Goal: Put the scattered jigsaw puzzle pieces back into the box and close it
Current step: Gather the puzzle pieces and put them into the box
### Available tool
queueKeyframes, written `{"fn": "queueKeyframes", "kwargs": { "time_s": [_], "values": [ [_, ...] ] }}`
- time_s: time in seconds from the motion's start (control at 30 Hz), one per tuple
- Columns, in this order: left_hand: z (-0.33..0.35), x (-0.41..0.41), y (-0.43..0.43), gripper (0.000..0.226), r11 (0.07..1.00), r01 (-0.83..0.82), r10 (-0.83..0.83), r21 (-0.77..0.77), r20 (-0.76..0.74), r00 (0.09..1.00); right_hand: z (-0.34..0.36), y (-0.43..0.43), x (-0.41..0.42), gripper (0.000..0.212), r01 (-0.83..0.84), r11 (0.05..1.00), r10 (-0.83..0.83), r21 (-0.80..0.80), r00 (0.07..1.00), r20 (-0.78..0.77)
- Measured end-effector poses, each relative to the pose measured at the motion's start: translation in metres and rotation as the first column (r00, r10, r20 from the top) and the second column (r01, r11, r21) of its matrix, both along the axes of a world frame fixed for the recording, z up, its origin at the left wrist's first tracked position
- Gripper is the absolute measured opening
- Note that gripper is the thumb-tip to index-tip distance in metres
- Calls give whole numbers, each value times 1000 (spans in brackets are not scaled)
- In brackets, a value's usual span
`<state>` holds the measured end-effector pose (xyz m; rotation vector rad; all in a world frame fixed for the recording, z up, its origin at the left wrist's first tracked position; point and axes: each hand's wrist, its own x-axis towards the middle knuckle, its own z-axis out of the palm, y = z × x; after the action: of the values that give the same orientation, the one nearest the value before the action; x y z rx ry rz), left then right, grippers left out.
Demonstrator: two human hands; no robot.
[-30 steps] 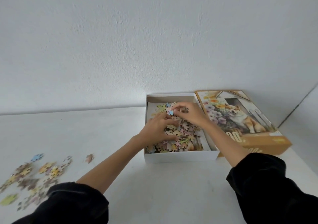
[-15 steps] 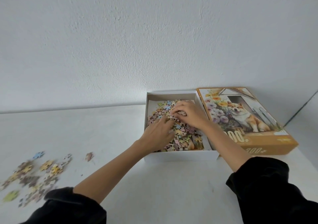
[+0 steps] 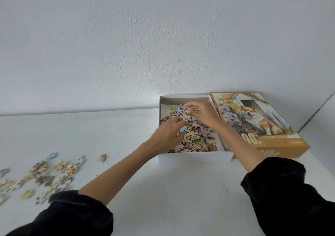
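While the right hand (image 3: 203,115) held a blue piece pinched above the heap a second ago, it has now come down, and both hands rest on the pile of pieces (image 3: 197,137) inside the white box (image 3: 195,156). That box sits at about one o'clock from the person, against the wall. The left hand (image 3: 167,133) lies at the pile's nine o'clock edge, fingers fairly straight and slightly spread, tips pressing on the pieces. The right hand's fingers are curled down at the pile's twelve o'clock end; whether they pinch anything I cannot tell.

To my eye that handful is delivered and is being patted flat. The job is far from finished, though: scattered pieces (image 3: 45,174) lie unmoved on the table (image 3: 172,190) at eight o'clock, well apart from the box, one stray piece (image 3: 103,157) nearer it. The lid (image 3: 262,123), with its dog picture, lies touching the box at three o'clock, not yet on.
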<state>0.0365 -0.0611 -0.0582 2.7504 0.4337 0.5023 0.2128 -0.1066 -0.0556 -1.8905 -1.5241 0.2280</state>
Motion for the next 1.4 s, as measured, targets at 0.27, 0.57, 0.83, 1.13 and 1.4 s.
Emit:
{"fn": "queueKeyframes", "kwargs": {
  "time_s": [0.27,0.57,0.83,1.13,1.4],
  "values": [
    [18,-58,-1,26,994,55,-44,-92,113,993,26,7,-64,23,-62,992,67,114,997,-42],
    [22,-163,16,26,995,-17,26,-95,91,995,33,28,-161,19,-124,988,129,89,990,-57],
    [8,-281,49,25,985,-136,138,-103,17,990,2,54,-263,19,-213,977,215,30,969,-125],
    [-32,-355,71,37,990,-134,131,-52,-59,990,-49,60,-327,28,-93,994,97,-49,991,94],
    [-62,-373,87,72,972,-231,237,53,-216,947,-64,50,-359,53,-69,945,145,-320,964,221]
  ]
}}
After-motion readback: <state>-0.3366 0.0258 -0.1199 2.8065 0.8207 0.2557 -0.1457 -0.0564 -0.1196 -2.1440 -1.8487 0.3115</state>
